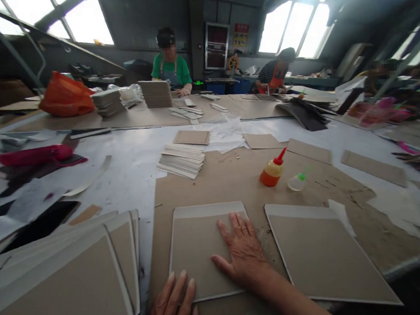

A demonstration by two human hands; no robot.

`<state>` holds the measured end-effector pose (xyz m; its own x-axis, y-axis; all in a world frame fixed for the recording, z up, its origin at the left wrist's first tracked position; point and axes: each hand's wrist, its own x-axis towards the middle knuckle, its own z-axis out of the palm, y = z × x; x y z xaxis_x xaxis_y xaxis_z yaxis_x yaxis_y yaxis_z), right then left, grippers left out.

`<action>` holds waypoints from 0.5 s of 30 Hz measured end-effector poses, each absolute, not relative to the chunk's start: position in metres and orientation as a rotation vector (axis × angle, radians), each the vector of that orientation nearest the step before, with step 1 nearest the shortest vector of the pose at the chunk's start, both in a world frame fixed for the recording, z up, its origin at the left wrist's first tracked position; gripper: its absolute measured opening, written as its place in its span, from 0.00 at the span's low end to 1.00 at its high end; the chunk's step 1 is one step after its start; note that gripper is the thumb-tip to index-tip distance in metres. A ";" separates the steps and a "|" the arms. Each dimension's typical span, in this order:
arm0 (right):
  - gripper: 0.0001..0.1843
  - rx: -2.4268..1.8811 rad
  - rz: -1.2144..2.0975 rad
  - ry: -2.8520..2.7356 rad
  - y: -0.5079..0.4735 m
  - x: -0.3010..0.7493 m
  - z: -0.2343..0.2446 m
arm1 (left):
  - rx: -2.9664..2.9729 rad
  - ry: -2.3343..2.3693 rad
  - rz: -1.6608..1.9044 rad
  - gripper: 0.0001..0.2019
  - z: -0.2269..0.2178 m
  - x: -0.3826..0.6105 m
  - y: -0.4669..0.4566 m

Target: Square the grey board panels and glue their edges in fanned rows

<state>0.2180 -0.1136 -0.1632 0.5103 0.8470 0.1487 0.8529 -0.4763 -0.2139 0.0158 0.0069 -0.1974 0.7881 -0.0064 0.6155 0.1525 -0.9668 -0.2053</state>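
A grey cardboard panel with a white paper border (195,246) lies on brown kraft paper in front of me. My right hand (243,251) rests flat on its right side, fingers spread, holding nothing. My left hand (173,307) lies flat at the panel's near edge, fingers stretched out together, its fingertips on the panel. A second bordered panel (323,255) lies to the right. A fanned stack of the same panels (66,270) sits at my left.
An orange glue bottle with a red tip (272,171) and a small clear bottle with a green tip (298,180) lie beyond the panels. A pile of white strips (181,159) sits further back. Two other people work at the far tables. The table edge runs at right.
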 end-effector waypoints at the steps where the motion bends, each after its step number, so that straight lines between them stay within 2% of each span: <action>1: 0.40 -2.494 -0.085 -1.452 -0.114 0.220 -0.166 | -2.736 -0.146 -0.950 0.18 -0.193 0.016 0.004; 4: 0.34 -2.485 -0.269 -1.422 -0.115 0.226 -0.173 | -2.745 -0.209 -0.981 0.17 -0.183 0.018 -0.004; 8: 0.27 -2.590 -0.416 -1.038 -0.116 0.230 -0.174 | -2.803 -0.318 -0.973 0.18 -0.174 0.017 -0.013; 11: 0.25 -2.599 -0.308 -0.920 -0.115 0.230 -0.163 | -2.888 -0.416 -0.966 0.18 -0.172 0.017 -0.019; 15: 0.31 -2.403 -0.102 -0.691 -0.110 0.241 -0.144 | -3.026 -0.526 -0.960 0.17 -0.171 0.016 -0.025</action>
<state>0.2412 -0.1098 -0.1443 0.8595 0.4536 0.2357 0.5024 -0.6649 -0.5527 0.0164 -0.0246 -0.1705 0.7690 0.3297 0.5477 0.2845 -0.9437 0.1687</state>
